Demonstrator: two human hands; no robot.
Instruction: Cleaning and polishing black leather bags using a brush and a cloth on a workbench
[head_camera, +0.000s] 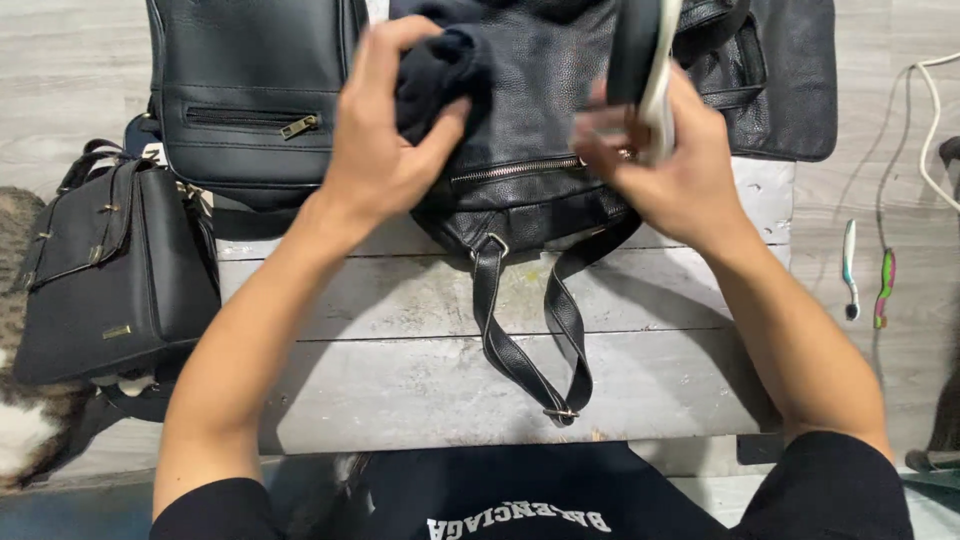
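A low counter (420, 380) of pale, weathered wooden planks fills the middle of the view, standing on a grey plank floor (60, 70). On its far half lies a black pebbled-leather backpack (530, 130) with a brass zipper across its front; its two straps (530, 330) trail toward the person and end at a buckle near the counter's near edge. Touching it on the left lies a second black leather bag (250, 90), smoother, with a small zipped pocket. A third black handbag (110, 270) with brass fittings leans off the counter's left side.

The left hand (385, 130) is clenched around a bunched dark navy cloth (440, 65), thumb pressed into it, held just above the backpack. The right hand (665, 165) is closed around a dark slip-on shoe with a white sole (645, 60), held upright over the backpack's right side. The two hands are apart, with the backpack's front between them.

On the floor to the right lie two toothbrushes (850, 270), side by side, and a white cable (930, 130) loops beyond them.
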